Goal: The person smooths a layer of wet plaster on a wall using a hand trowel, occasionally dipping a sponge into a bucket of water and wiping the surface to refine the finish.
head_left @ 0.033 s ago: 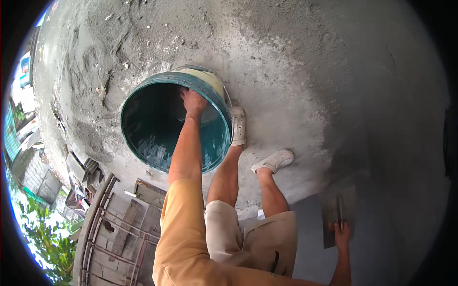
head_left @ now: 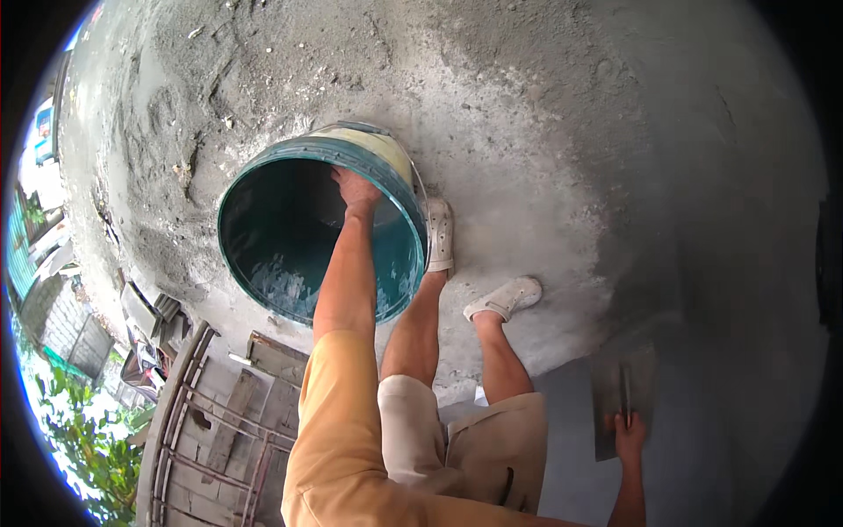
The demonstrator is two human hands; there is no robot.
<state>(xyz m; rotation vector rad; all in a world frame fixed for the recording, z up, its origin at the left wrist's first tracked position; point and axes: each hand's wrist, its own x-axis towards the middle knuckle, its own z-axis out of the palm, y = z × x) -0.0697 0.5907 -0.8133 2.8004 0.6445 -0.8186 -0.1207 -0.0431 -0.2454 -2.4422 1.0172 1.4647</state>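
My left hand [head_left: 356, 187] reaches inside a large dark green bucket [head_left: 407, 198], near the upper part of its inner wall. A finger stands apart from the others; the rim hides most of the fingertips, and I see nothing held. The bucket is tilted with its mouth toward me, its inside wet, with a cream patch on its outer side and a wire handle [head_left: 425, 195] hanging along it. At the lower right my right hand [head_left: 630, 435] is closed round the handle of a flat rectangular plastering trowel [head_left: 606, 395], its grey blade spread beyond the fingers.
Rough grey cement ground [head_left: 518, 132] with loose grit surrounds the bucket. My feet in pale clogs [head_left: 505, 299] stand right beside it. A smooth grey surface [head_left: 746, 307] lies to the right. At the lower left are a rusty metal frame [head_left: 219, 413], boards and leafy branches [head_left: 79, 439].
The bucket's mouth has tipped slightly toward me and to the left. More of my left hand is hidden behind the rim. The trowel has barely moved.
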